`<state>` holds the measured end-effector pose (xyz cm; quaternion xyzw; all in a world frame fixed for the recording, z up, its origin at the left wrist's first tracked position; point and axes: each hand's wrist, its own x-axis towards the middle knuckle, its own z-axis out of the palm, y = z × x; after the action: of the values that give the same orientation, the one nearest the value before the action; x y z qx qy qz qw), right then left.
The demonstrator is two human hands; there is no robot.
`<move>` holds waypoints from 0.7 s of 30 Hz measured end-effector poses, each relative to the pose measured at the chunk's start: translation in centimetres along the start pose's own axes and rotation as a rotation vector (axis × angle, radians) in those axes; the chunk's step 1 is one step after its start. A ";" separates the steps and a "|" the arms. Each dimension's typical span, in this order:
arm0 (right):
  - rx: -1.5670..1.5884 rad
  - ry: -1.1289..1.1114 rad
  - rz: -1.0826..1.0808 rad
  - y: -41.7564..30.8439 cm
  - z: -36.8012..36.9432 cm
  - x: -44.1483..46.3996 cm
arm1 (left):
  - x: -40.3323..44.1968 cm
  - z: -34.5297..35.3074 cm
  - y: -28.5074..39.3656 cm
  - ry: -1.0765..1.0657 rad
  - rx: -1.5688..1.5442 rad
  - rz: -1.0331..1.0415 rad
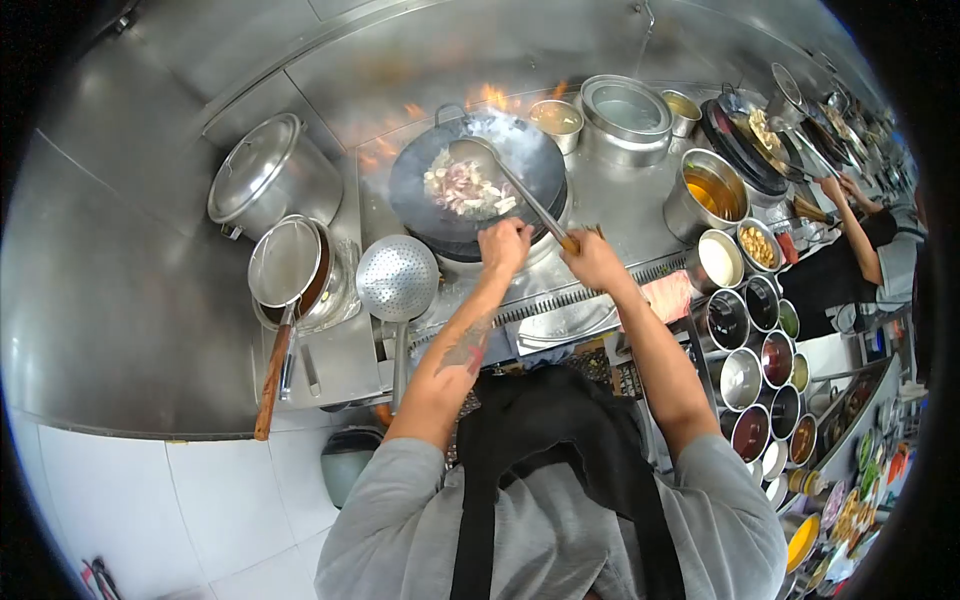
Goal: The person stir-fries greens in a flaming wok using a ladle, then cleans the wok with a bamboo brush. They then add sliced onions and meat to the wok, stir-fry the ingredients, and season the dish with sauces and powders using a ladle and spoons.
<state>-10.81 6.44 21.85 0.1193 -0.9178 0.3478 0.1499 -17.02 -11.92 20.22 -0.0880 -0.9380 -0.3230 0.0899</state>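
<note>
A dark wok (412,185) sits on the burner in front of me, with pale and pinkish sliced food (468,188) in it. My left hand (505,246) is closed at the wok's near edge, where its grip hides the part it holds. In my right hand (596,262) is the wooden end of a long ladle (530,197). The ladle's bowl rests among the food at the wok's far side. Smoke rises from the wok, and flames (493,97) show behind it.
Left of the wok are a perforated skimmer (398,278), a mesh strainer (285,262) over a pot, and a lidded pot (272,172). An oil pot (712,192) and several seasoning tins (741,378) stand to the right. Another person's arm (855,235) works a wok farther right.
</note>
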 end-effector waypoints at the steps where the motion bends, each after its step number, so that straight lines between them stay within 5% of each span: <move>1: -0.061 0.063 -0.031 0.1 -0.5 -1.7 | 0.3 0.8 -0.4 0.151 -0.002 0.069; 2: -0.124 0.131 -0.072 0.0 -1.4 -2.9 | 0.7 0.7 0.0 0.166 0.000 0.062; 4: 0.721 -0.359 0.607 0.7 -3.2 -4.9 | 0.2 0.5 0.4 0.085 0.091 -0.015; 5: 0.810 -0.355 0.688 2.7 -2.7 -6.1 | 0.3 0.5 0.5 0.088 0.054 -0.022; 7: 0.232 -0.030 0.272 7.3 1.9 -8.8 | 0.4 0.9 0.7 0.072 0.058 -0.040; 13: 0.053 0.006 0.473 7.4 -3.7 3.9 | -1.4 0.7 0.7 0.117 -0.139 0.140; 16: -0.311 -0.038 0.170 14.1 -3.7 15.2 | -4.7 -2.1 4.4 0.369 0.066 0.209; 17: -0.100 -0.205 0.233 14.1 -5.0 19.4 | -5.7 -2.8 5.0 0.339 -0.050 0.156; 18: 0.239 -0.299 0.529 15.2 -5.8 23.9 | -6.7 -3.0 5.3 0.311 -0.166 0.101; 21: 0.192 -0.385 0.576 12.8 -9.8 26.9 | -9.9 -3.8 4.5 0.302 -0.220 0.067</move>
<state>-37.99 19.30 30.70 -0.0676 -0.8883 0.4315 -0.1418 -5.98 -11.85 23.62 -0.0791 -0.8693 -0.4301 0.2302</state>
